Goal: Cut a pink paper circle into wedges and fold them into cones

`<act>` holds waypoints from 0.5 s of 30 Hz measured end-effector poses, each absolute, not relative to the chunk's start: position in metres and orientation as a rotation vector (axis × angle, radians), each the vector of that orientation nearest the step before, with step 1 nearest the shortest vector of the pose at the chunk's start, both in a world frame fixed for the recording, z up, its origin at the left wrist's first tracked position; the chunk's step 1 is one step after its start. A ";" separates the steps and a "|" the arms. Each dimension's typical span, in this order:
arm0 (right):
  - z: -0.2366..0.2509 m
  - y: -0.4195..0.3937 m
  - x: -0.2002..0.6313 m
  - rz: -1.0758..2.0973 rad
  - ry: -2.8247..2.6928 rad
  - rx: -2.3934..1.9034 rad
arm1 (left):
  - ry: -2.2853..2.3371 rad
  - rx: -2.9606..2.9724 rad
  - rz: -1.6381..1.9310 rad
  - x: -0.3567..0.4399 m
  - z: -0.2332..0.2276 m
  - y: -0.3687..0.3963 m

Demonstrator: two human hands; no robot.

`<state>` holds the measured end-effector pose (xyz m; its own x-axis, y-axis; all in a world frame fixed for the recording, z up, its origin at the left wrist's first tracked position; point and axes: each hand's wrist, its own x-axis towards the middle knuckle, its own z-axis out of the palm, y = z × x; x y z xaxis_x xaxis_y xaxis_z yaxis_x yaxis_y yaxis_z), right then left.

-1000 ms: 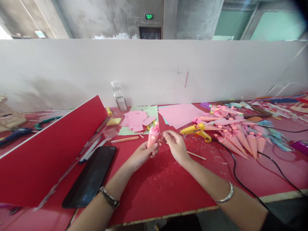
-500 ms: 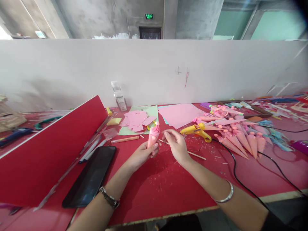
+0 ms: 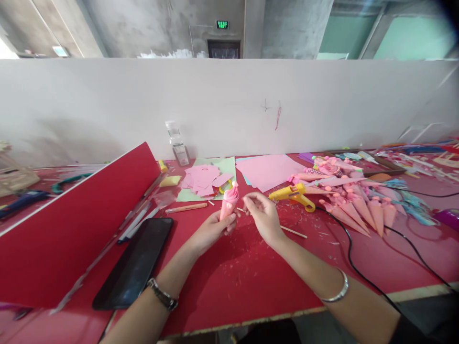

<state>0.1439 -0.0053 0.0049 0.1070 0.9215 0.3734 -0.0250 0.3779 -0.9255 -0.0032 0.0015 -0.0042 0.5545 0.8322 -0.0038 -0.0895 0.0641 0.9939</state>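
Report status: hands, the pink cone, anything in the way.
Left hand grips pink paper cone upright. Right hand beside it, fingers pinched, apart. Glue gun and thin stick lie close right.

The red bench [image 3: 229,282] carries a black phone [image 3: 134,263] at the left and a yellow glue gun [image 3: 292,195] near the middle. Pink paper sheets [image 3: 267,171] lie behind it, pink paper cones [image 3: 353,203] to its right, beside black cables [image 3: 358,267].

Black phone [image 3: 134,263] lies left; yellow glue gun [image 3: 292,195] beside pink paper cones [image 3: 353,205].
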 end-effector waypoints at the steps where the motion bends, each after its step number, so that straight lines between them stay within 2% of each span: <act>1: 0.004 -0.005 0.144 0.854 -1.262 -0.940 | 0.715 1.327 0.798 -0.003 -0.004 0.001; 10: 0.006 -0.006 0.144 0.981 -1.233 -0.900 | 0.747 1.364 0.764 -0.004 -0.004 0.002; 15: 0.002 -0.004 0.143 0.889 -1.293 -0.943 | 0.737 1.356 0.780 -0.003 0.000 0.000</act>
<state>0.1434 -0.0039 0.0023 0.0764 0.9266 0.3681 -0.0124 0.3700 -0.9289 -0.0030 0.0002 -0.0002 0.5544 0.8322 -0.0116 -0.0584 0.0528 0.9969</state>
